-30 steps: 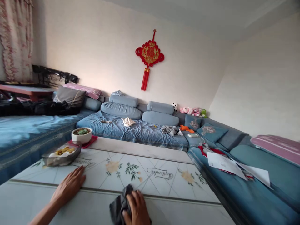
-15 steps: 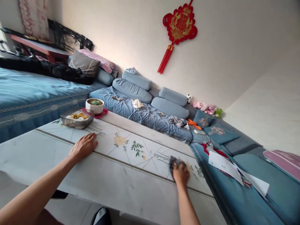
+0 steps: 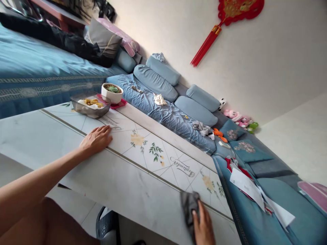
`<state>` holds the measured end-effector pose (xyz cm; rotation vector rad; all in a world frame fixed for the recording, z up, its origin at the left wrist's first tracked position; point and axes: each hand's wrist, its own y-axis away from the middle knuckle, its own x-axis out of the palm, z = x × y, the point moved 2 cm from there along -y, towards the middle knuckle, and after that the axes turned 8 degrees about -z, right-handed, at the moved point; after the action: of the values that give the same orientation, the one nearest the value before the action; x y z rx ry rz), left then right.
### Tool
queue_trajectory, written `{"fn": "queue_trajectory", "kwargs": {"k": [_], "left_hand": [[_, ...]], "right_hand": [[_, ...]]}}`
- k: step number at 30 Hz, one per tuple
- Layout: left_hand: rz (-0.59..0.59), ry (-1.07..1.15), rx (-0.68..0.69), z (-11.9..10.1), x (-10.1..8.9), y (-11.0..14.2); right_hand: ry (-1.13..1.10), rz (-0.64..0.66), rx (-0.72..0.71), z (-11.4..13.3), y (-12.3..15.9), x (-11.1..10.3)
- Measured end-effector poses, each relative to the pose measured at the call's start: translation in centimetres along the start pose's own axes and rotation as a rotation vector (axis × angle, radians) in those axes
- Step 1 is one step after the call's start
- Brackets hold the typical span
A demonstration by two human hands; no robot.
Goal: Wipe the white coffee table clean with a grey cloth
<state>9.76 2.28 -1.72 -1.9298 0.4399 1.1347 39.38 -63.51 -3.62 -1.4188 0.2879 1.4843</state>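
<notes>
A long white table with a printed floral strip lies in front of me. My left hand rests flat on its surface, fingers stretched out, just short of a translucent grey container with yellowish pieces in it. Near the right front edge, my right hand grips a dark grey cloth against the tabletop; the hand is slightly blurred. Behind the container, a white pot with a succulent stands on a red mat.
A blue sofa with cushions runs behind and along the table's right side. White papers lie on its right part. A slipper shows below the table edge. Plush toys sit in the far corner.
My right hand has drawn the cloth toward me, from the printed strip to the plain front part. My left hand stays planted. The view has tilted.
</notes>
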Motion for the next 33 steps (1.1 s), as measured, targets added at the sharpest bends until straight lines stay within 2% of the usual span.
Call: {"fn": "queue_trajectory", "kwargs": {"k": [1,2,4,5,7,10,11,13,16,18,20,22,24,25,27,30,32,33], "left_hand": [[-0.002,-0.011,0.006,-0.2,-0.2,-0.1],[0.002,-0.024,0.012,-0.3,-0.4,-0.1],[0.017,-0.056,0.014,-0.7,-1.0,-0.3],[0.027,-0.071,0.009,-0.9,-1.2,-0.3],[0.045,-0.081,-0.008,-1.1,-1.6,-0.5],[0.058,-0.045,-0.04,-1.2,-1.8,-0.6],[0.055,-0.026,-0.05,-1.1,-1.8,-0.6],[0.047,0.003,-0.065,-0.8,-1.5,-0.5],[0.056,0.001,-0.048,-0.3,-0.9,-0.4],[0.07,-0.024,-0.016,0.0,-0.5,-0.2],[0.089,-0.055,0.01,0.4,-0.2,-0.2],[0.115,-0.078,0.014,0.8,0.0,-0.2],[0.136,-0.073,0.009,1.1,0.1,-0.3],[0.137,-0.064,0.006,1.2,0.2,-0.3],[0.127,-0.048,0.004,1.3,0.4,-0.2],[0.089,-0.03,0.003,1.2,0.7,0.1],[0.052,-0.008,0.0,1.0,0.7,0.1],[0.038,-0.002,-0.003,0.9,0.7,0.1]], "right_hand": [[0.105,0.001,0.13,-2.1,-2.7,-1.1],[0.208,-0.006,0.254,-3.1,-5.5,-2.0],[0.364,-0.036,0.448,-2.4,-11.4,-2.5],[0.397,-0.049,0.498,-0.8,-14.1,-2.1],[0.38,-0.045,0.478,4.2,-18.6,-0.1],[0.274,0.019,0.25,14.6,-22.0,4.6],[0.22,0.049,0.119,18.5,-21.8,6.3],[0.112,0.119,-0.14,26.4,-19.6,9.1],[-0.037,0.211,-0.447,36.5,-12.4,11.7],[-0.175,0.237,-0.672,41.5,-7.4,12.1],[-0.286,0.235,-0.838,43.9,-4.4,12.0],[-0.333,0.249,-0.909,43.2,-4.7,11.7],[-0.307,0.267,-0.828,38.6,-7.7,11.4],[-0.271,0.263,-0.732,34.9,-9.9,11.0],[-0.157,0.197,-0.462,25.8,-14.3,9.4],[0.051,0.054,-0.069,11.7,-19.5,4.4],[0.193,-0.038,0.176,4.7,-21.6,0.5],[0.251,-0.082,0.278,2.4,-22.5,-1.1]]}}
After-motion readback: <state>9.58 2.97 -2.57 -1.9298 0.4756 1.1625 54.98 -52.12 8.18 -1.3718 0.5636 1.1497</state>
